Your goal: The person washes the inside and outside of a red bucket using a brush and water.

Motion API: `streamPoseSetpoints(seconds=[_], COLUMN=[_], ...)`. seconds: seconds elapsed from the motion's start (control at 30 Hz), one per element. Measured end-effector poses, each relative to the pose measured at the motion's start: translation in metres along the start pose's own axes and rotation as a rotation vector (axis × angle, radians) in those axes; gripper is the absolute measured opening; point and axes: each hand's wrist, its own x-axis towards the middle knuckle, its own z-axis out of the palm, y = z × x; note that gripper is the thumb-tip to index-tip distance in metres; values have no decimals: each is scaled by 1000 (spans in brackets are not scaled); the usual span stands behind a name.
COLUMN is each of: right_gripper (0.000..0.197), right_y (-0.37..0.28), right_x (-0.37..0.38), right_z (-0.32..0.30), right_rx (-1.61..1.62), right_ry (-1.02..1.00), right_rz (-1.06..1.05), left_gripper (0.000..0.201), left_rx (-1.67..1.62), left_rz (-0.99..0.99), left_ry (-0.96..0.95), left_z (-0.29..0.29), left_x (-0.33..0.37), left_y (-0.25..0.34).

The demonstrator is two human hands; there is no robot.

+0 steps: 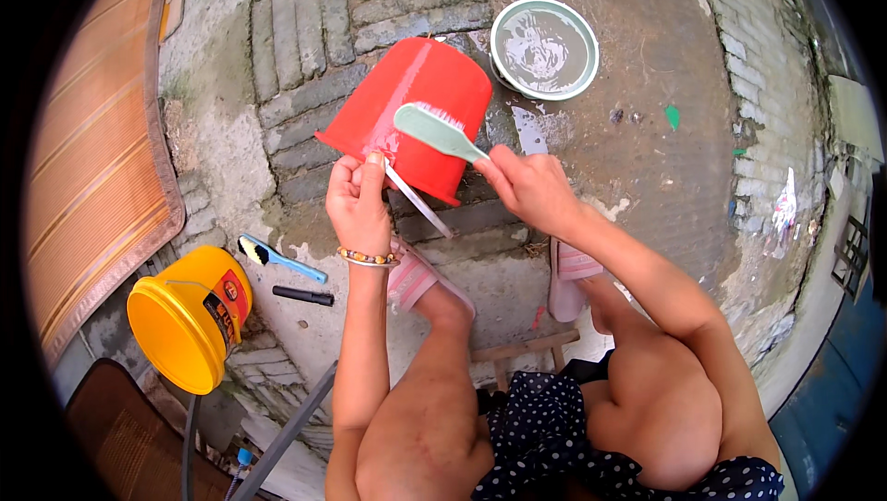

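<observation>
A red plastic bucket [370, 99] lies tilted on its side on the brick paving, its base away from me and its rim toward my feet. My left hand [358, 210] pinches the bucket at its rim, beside the white carrying handle [416, 196] that hangs down. In my right hand [536, 189] is a pale green scrubbing brush [434, 131], gripped by its handle. The brush head lies over the bucket's side with pale bristles showing along its upper edge; whether they touch is hard to tell. A wet streak runs along the red wall.
A pale green basin [554, 94] of cloudy water stands beyond the bucket. To the left are a yellow bucket [176, 316], a blue-handled brush [296, 265], a black marker-like stick [303, 296] and an orange-brown striped mat [102, 159]. My pink slippers [416, 284] rest on concrete.
</observation>
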Motion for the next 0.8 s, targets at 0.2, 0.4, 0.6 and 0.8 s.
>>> streamPoseSetpoints(seconds=[0.2,0.4,0.6,0.8], right_gripper=[29,29,27,30], right_y=[8,27,-16,40], right_x=[18,9,-9,17], right_z=[-21,-22,-27,-55], right_rx=[55,-68,28,-160], right_ry=[77,47,-96,14], right_rz=[179,197,54,285], left_gripper=[11,11,20,24], left_rx=[15,188,354,438], left_rz=[26,114,169,247], left_ry=[-15,-104,-177,-224], left_z=[3,22,18,28], left_x=[-16,-43,-63,-63], left_y=[3,-20,-20,-35])
